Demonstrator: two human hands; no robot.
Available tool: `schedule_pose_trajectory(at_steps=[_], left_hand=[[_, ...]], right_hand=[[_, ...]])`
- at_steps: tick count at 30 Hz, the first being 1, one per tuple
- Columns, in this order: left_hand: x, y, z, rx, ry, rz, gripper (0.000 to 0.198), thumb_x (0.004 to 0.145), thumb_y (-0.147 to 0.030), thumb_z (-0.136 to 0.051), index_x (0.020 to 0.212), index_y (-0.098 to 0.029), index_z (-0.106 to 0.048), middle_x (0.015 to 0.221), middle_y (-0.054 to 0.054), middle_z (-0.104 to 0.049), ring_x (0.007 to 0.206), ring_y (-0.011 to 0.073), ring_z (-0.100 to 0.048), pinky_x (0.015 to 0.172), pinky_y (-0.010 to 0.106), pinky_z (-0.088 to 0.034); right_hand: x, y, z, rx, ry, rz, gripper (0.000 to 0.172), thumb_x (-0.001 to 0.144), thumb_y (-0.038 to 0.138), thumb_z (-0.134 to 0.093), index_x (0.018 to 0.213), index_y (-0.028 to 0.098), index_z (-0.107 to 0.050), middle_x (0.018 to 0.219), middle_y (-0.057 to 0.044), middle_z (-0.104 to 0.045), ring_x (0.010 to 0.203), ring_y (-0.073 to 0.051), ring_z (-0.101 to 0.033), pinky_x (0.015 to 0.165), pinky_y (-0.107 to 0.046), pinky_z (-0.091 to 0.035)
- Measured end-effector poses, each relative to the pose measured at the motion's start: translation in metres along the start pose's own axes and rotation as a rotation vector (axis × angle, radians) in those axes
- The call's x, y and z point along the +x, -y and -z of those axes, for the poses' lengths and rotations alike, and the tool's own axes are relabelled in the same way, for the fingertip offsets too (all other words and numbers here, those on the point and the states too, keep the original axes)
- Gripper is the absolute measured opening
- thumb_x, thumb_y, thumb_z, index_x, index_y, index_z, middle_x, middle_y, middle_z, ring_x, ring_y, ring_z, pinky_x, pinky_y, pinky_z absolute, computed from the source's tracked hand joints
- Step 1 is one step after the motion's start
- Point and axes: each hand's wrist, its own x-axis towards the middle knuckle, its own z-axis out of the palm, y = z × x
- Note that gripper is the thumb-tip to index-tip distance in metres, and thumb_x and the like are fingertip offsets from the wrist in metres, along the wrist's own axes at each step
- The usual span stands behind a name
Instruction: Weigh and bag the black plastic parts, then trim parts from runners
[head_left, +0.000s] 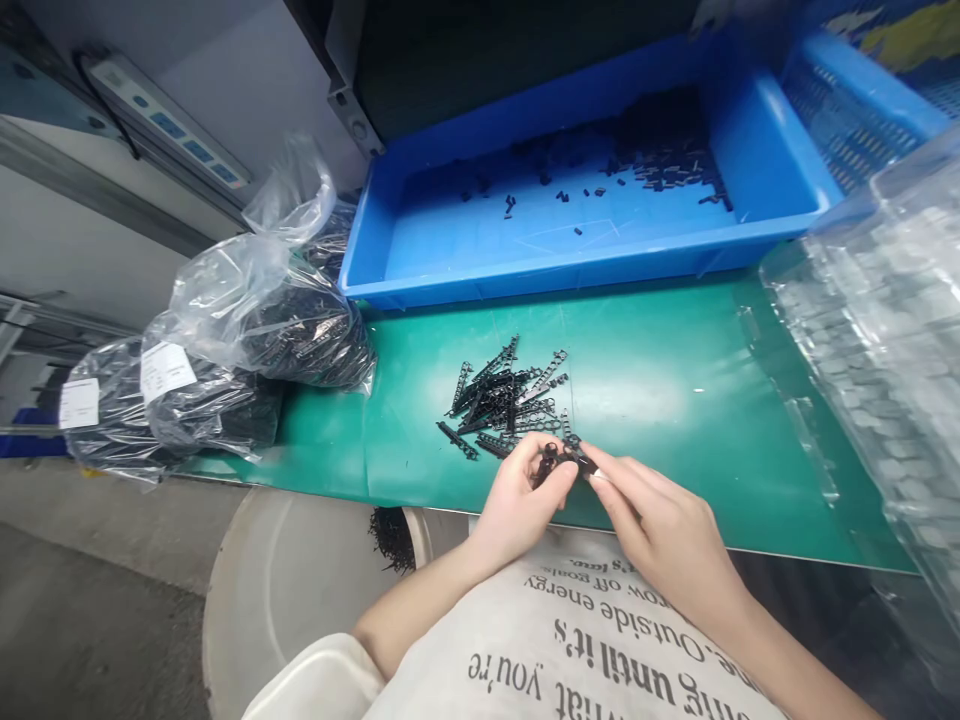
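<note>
Fingers of my left hand (517, 505) and right hand (660, 530) pinch closed on a small black plastic strip (568, 460), just above a loose pile of ridged black strips (506, 405) on a smooth green mat (675, 400). Beyond sits a shallow blue plastic tray (570, 270). My cream printed shirt (585, 630) reads "Outside energy".

Cream-white short-sleeve tee (570, 640), soft loose cotton-look fabric w/ big black serif print, upside down from head cam: "what you're", "until it's", "Outside energy". L sleeve (315, 685) wide, plain, same pale colour, w/ soft folds. L forearm (405, 610), R forearm (780, 650), L hand (517, 505) & R hand (660, 530) all bare.
</note>
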Motion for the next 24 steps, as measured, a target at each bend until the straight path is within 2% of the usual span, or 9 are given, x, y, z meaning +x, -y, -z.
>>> schedule_pose_trajectory(at_steps=[1, 3, 7, 10, 13, 16, 20, 24], left_hand=[[0.001, 0.000, 0.002, 0.044, -0.036, -0.018, 0.009, 0.079, -0.025, -0.046, 0.084, -0.020, -0.041, 0.055, -0.008, -0.041, 0.045, 0.0060, -0.038, 0.048, 0.018, -0.032], [0.004, 0.003, 0.010, 0.216, -0.190, -0.090, 0.009, 0.078, -0.022, -0.044, 0.086, -0.021, -0.039, 0.058, -0.007, -0.046, 0.049, 0.0079, -0.045, 0.052, 0.020, -0.035], [0.017, 0.010, 0.028, 0.785, -0.532, -0.224, 0.011, 0.077, -0.025, -0.051, 0.086, -0.020, -0.046, 0.077, 0.000, -0.059, 0.070, 0.0150, -0.056, 0.062, 0.024, -0.038], [0.028, 0.014, 0.035, 1.058, -0.612, -0.177, 0.020, 0.077, -0.035, -0.055, 0.091, -0.020, -0.052, 0.090, 0.004, -0.063, 0.079, 0.0199, -0.059, 0.061, 0.026, -0.038], [0.032, 0.013, 0.036, 1.108, -0.620, -0.179, 0.014, 0.079, -0.033, -0.052, 0.087, -0.021, -0.056, 0.090, 0.003, -0.065, 0.079, 0.0188, -0.060, 0.059, 0.025, -0.038], [0.028, 0.008, 0.034, 1.002, -0.593, -0.270, 0.008, 0.078, -0.026, -0.052, 0.080, -0.020, -0.057, 0.080, 0.000, -0.065, 0.071, 0.0149, -0.059, 0.061, 0.023, -0.039], [0.019, 0.000, 0.028, 0.810, -0.391, -0.388, 0.004, 0.073, -0.021, -0.053, 0.072, -0.019, -0.056, 0.069, -0.002, -0.061, 0.061, 0.0109, -0.055, 0.060, 0.020, -0.041], [0.018, 0.003, 0.023, 0.789, -0.227, -0.475, 0.010, 0.076, -0.022, -0.050, 0.074, -0.017, -0.059, 0.070, 0.001, -0.060, 0.063, 0.0114, -0.054, 0.060, 0.021, -0.041]], right_hand=[[0.000, -0.001, 0.000, 0.038, 0.024, -0.018, 0.032, 0.091, 0.026, -0.031, 0.111, 0.017, -0.055, 0.082, -0.002, -0.065, 0.070, -0.013, -0.061, 0.051, -0.022, -0.044], [-0.001, -0.003, 0.000, 0.112, 0.072, -0.074, 0.033, 0.091, 0.027, -0.031, 0.113, 0.018, -0.053, 0.090, -0.002, -0.065, 0.076, -0.013, -0.062, 0.056, -0.022, -0.048], [-0.001, -0.006, -0.001, 0.164, 0.129, -0.189, 0.034, 0.089, 0.034, -0.034, 0.112, 0.019, -0.054, 0.103, -0.002, -0.063, 0.084, -0.016, -0.062, 0.062, -0.025, -0.051], [0.000, -0.007, -0.001, 0.172, 0.155, -0.240, 0.035, 0.088, 0.037, -0.035, 0.111, 0.021, -0.054, 0.103, -0.002, -0.063, 0.080, -0.017, -0.063, 0.061, -0.027, -0.052], [0.001, -0.007, -0.001, 0.187, 0.167, -0.263, 0.035, 0.087, 0.038, -0.034, 0.110, 0.021, -0.055, 0.102, -0.002, -0.064, 0.079, -0.017, -0.063, 0.061, -0.027, -0.051], [0.003, -0.007, 0.001, 0.224, 0.159, -0.294, 0.037, 0.086, 0.040, -0.034, 0.109, 0.021, -0.056, 0.102, -0.003, -0.064, 0.080, -0.018, -0.063, 0.062, -0.028, -0.051], [0.012, -0.006, 0.007, 0.350, 0.132, -0.410, 0.038, 0.082, 0.042, -0.039, 0.109, 0.020, -0.055, 0.089, -0.004, -0.065, 0.073, -0.017, -0.061, 0.065, -0.028, -0.049], [0.030, -0.008, 0.008, 0.511, 0.142, -0.511, 0.043, 0.080, 0.043, -0.042, 0.115, 0.020, -0.051, 0.079, -0.002, -0.061, 0.065, -0.014, -0.056, 0.064, -0.027, -0.046]])
